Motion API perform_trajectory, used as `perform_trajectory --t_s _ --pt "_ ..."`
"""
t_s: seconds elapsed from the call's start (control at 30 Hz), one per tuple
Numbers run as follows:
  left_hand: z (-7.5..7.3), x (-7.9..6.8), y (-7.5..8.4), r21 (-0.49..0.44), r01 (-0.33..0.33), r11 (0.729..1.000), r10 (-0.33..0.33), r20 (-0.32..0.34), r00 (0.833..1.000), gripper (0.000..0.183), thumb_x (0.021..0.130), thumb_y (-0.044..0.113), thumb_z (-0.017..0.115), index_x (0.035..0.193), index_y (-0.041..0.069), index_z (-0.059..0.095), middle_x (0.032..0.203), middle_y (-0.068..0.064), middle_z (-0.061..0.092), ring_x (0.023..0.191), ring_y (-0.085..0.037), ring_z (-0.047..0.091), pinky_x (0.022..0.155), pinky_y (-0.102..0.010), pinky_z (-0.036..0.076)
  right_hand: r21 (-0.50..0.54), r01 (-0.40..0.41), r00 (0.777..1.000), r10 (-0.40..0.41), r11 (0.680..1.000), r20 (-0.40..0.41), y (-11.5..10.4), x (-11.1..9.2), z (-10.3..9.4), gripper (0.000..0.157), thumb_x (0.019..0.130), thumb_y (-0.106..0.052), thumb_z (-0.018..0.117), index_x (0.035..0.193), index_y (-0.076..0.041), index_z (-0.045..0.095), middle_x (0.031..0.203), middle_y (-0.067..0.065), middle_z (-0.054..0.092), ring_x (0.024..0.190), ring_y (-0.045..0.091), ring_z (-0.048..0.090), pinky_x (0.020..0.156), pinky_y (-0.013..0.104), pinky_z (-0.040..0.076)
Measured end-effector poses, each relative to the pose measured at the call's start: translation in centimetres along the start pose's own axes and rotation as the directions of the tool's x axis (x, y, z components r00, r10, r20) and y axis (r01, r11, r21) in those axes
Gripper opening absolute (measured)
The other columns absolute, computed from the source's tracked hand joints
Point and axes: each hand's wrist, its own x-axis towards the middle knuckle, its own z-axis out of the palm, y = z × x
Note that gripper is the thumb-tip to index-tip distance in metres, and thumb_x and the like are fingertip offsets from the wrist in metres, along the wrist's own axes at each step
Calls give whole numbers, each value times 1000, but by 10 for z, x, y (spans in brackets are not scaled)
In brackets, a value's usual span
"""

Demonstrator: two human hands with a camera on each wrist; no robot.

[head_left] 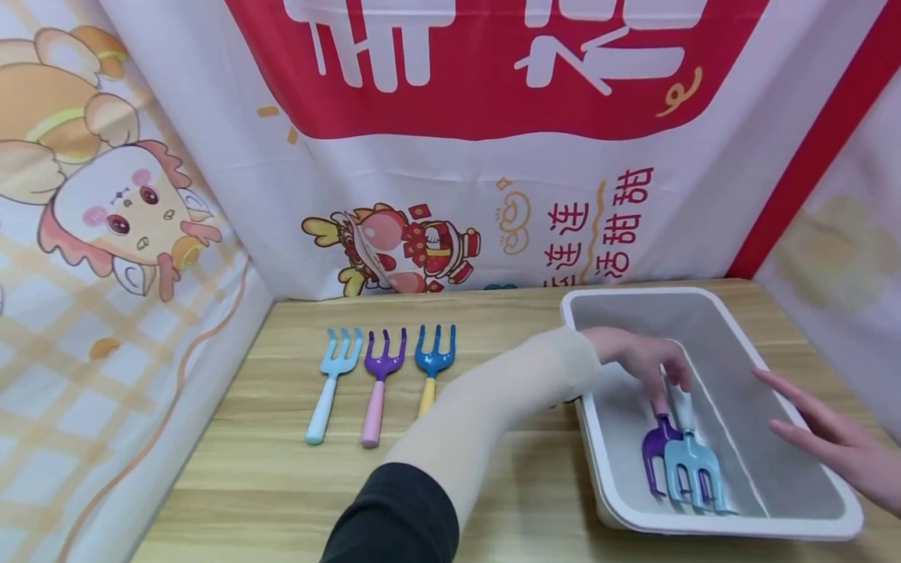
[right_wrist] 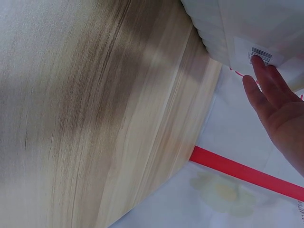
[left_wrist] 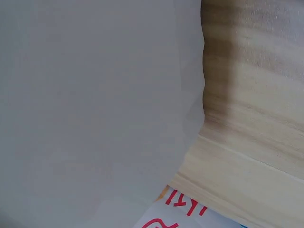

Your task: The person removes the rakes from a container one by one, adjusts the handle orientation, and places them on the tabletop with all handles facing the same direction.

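Note:
In the head view my left hand [head_left: 644,361] reaches into a grey-white plastic bin [head_left: 597,469]. Its fingers curl down at the handle end of a light blue hand fork [head_left: 693,461] and appear to pinch it. Partly beneath that fork lies a purple hand fork [head_left: 658,442] with a pink handle, its upper end hidden by my fingers. My right hand [head_left: 834,446] is at the bin's right side, fingers extended along the rim. The right wrist view shows the right hand [right_wrist: 282,109] with fingertips at the bin's outer wall, beside a barcode label.
Left on the wooden table [head_left: 232,485] lie a light blue hand fork [head_left: 331,383], a purple one with a pink handle [head_left: 378,383] and a dark blue one with a yellow handle [head_left: 434,360], partly behind my left arm. Printed cloth [head_left: 422,172] hangs behind. The bin wall fills much of the left wrist view.

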Motion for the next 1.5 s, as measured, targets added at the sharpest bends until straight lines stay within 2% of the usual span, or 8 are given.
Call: perform_trajectory --t_s 0.17,0.37,0.67,0.9,1.07,1.13,1.3,1.5 --pt "1 -4 -8 -13 52 999 -51 16 999 45 86 3 70 128 13 58 127 6 56 116 -1 47 88 -9 35 -5 -4 1000 4 1000 -1 0 0 3 63 105 -23 43 157 -28 9 150 -26 6 142 12 2 79 -1 21" --pt "2 -8 -6 -38 163 986 -159 77 984 51 86 3 69 132 22 56 134 12 52 115 1 47 90 -16 38 14 -47 998 47 999 36 -5 -1 1 67 105 -25 43 156 -26 0 156 30 -6 132 57 6 96 22 38" --pt "4 -6 -4 2 220 975 -220 76 973 56 84 6 72 134 27 54 135 13 51 114 -1 47 94 -23 39 -3 -76 995 76 997 58 -11 2 -3 70 104 -28 43 155 -23 -5 152 36 -8 127 63 9 88 75 31" --pt "5 -5 -3 49 279 959 -282 75 957 51 84 7 74 128 28 58 123 15 55 107 -1 48 90 -26 40 20 -59 997 58 998 55 -9 3 -3 67 105 -26 43 156 -29 -1 154 32 -9 134 57 0 85 8 34" --pt "6 -7 -3 110 292 950 -299 57 952 45 84 7 74 123 27 62 117 13 58 101 -2 50 83 -23 41 73 -68 997 65 995 50 -11 6 -2 67 105 -26 42 156 -23 -2 154 31 -12 135 56 -5 103 71 15" --pt "6 -8 -4 159 273 949 -284 53 957 39 84 6 74 118 23 64 113 11 60 97 -2 51 81 -19 40 82 -63 997 60 995 43 -11 6 -2 66 105 -25 42 156 -22 -1 155 31 -11 136 55 -7 104 70 11" --pt "6 -17 -1 226 333 915 -346 16 938 24 83 7 76 102 20 69 101 8 63 90 -6 52 77 -18 41 47 -8 1000 8 999 4 -5 1 3 64 105 -21 42 156 -26 4 160 -6 -6 142 40 -8 92 0 13" --pt "5 -25 -3 243 384 891 -391 -22 920 25 84 7 74 102 23 69 100 8 59 91 -8 51 77 -22 42 39 -39 999 39 998 14 -7 2 2 65 105 -25 43 156 -26 3 161 9 -5 140 44 -1 101 9 17"
